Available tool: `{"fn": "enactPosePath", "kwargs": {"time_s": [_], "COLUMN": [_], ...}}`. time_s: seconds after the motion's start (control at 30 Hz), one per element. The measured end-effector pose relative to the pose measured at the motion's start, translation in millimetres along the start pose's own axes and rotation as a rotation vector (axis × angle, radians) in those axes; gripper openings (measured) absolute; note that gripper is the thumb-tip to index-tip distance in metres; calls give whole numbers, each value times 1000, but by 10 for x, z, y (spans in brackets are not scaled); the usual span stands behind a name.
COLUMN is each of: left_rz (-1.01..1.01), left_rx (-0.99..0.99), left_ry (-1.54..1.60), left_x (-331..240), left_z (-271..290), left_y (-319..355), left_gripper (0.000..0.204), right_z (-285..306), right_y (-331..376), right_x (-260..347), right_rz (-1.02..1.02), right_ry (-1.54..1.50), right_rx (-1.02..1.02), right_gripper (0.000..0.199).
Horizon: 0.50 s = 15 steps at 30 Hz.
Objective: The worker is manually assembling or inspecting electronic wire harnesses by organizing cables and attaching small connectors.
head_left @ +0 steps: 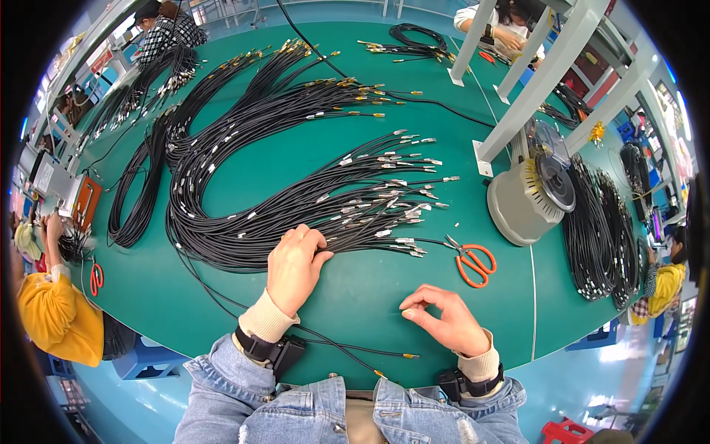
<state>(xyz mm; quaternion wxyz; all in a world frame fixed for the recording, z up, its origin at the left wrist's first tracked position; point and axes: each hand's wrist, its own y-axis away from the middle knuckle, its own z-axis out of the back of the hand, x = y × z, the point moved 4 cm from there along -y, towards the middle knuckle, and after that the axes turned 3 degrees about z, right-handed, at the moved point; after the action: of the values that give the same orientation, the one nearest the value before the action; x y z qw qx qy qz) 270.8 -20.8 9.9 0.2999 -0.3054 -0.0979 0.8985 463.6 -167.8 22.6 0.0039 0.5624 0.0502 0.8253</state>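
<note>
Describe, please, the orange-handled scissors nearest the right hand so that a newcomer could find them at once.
Start at the grey round machine on the right of the green table. Just below and left of it, beside the metal-tipped ends of the black cable bundle, lie the scissors, up and right of the right hand. Another orange-handled pair lies at the table's far left edge.

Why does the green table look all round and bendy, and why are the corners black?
In the head view, the wide fisheye lens bends straight edges, so the green table curves like a bowl and the white frame posts lean; the black corners are where the round picture ends. Light is bright and even, with soft shadows under the left hand and right hand. The middle is sharp; the rim looks squashed.
</note>
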Motion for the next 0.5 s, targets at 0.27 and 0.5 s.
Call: {"fn": "enactPosePath", "kwargs": {"time_s": [0.27, 0.5], "left_rz": [-83, -127], "left_rx": [-97, 104], "left_ry": [43, 204], "left_x": [-115, -172], "left_z": [188, 320], "left_y": [-13, 191], "left_gripper": [16, 16], "right_z": [44, 123], "right_y": [-9, -74], "right_x": [-48, -83], "right_rz": [-21, -87], "right_ry": [-77, -581], "right_rx": [-127, -380], "right_gripper": [15, 23]}}
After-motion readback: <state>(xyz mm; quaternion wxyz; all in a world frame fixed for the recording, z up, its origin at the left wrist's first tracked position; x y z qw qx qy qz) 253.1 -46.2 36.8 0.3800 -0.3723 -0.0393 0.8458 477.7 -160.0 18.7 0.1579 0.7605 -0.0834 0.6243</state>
